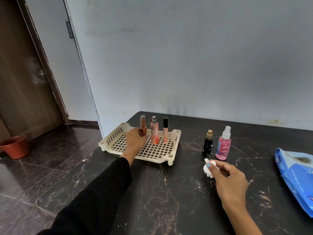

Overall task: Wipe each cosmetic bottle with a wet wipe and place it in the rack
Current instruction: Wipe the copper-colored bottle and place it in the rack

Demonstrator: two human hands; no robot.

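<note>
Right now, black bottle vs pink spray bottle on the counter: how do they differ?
The black bottle is opaque with a gold cap; the pink spray bottle is see-through, filled with pink liquid, and has a clear cap over its nozzle. The black bottle is shorter and narrower than the pink spray bottle. The black one stands nearer the rack. Both stand upright on the counter, outside the rack, touched by neither hand.

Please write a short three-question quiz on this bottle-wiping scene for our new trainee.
1. True or false: the left hand grips the brown bottle inside the cream plastic rack.
2. How many bottles stand on the black marble counter outside it?
3. The right hand holds: A) a crumpled white wipe B) the blue wipe pack C) nothing.

Key: 1 true; 2 two; 3 A.
</note>
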